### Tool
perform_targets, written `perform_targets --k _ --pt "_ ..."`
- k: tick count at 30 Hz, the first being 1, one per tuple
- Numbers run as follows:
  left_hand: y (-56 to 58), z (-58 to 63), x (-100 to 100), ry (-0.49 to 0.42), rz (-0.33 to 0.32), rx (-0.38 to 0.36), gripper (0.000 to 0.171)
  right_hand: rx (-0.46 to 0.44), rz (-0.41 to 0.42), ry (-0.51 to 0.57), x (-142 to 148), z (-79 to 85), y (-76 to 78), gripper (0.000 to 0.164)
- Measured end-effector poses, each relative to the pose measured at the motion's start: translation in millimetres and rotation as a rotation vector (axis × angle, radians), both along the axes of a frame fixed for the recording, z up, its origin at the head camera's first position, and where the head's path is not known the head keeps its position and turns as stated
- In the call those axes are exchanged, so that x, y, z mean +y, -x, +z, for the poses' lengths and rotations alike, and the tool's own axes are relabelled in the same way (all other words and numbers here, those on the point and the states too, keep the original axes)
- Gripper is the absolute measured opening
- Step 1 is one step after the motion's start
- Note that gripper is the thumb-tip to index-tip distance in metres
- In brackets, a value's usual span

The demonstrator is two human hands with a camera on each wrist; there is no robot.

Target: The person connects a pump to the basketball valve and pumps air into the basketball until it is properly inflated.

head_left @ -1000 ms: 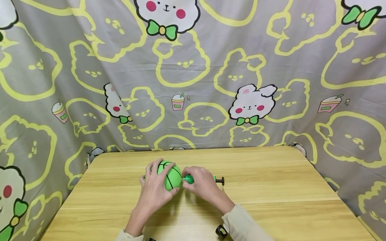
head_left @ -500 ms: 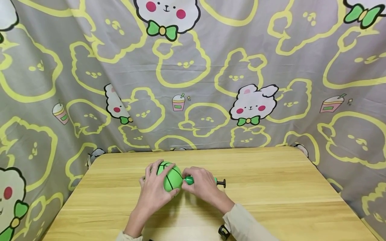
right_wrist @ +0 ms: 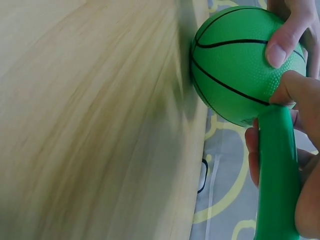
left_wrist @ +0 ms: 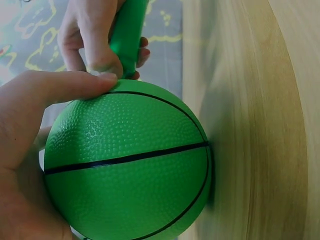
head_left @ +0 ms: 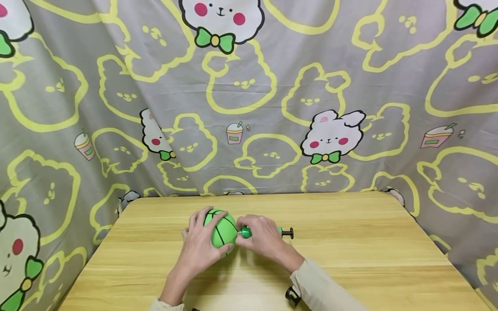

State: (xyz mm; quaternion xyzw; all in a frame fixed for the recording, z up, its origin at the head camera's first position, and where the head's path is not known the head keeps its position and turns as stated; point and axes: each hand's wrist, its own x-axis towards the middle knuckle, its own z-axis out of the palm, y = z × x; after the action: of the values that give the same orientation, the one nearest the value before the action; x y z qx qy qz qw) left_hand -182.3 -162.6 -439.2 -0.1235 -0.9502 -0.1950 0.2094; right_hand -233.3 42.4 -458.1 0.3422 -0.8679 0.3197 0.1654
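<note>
A small green toy basketball point(head_left: 226, 233) with black lines sits on the wooden table, left of centre in the head view. My left hand point(head_left: 200, 244) grips it from the left, fingers spread over the top and thumb on the near side. Held in my right hand point(head_left: 264, 237) is a green ball pump point(right_wrist: 277, 175), lying sideways with its tip end right at the ball's right side. The pump's black handle point(head_left: 288, 233) sticks out to the right, past the hand. My right fingers hide the pump's middle and most of where its tip meets the ball.
The light wooden table point(head_left: 350, 250) extends around both hands. Behind it and at both sides hangs a grey curtain point(head_left: 268, 95) printed with yellow outlines and white cartoon heads. A black wrist strap point(head_left: 292, 297) shows by the right sleeve point(head_left: 323, 285).
The whole head view has shifted slightly, so the scene sits a little further right. Both hands keep their grips on the ball and the pump, with almost no other movement.
</note>
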Motion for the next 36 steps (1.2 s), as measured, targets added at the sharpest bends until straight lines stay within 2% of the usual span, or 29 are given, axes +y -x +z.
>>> perform_targets --k 9,18,36 --pt "-0.4 0.4 2 0.018 -0.012 0.002 0.083 0.008 -0.001 -0.021 2 1.7 -1.8 0.015" --pt "-0.6 0.1 3 0.007 -0.013 -0.009 0.081 -0.042 -0.022 -0.044 10 1.5 -4.5 0.017" --pt "-2.6 2.5 6 0.023 0.016 -0.036 0.080 -0.002 -0.044 -0.082 12 -0.8 -7.6 0.016"
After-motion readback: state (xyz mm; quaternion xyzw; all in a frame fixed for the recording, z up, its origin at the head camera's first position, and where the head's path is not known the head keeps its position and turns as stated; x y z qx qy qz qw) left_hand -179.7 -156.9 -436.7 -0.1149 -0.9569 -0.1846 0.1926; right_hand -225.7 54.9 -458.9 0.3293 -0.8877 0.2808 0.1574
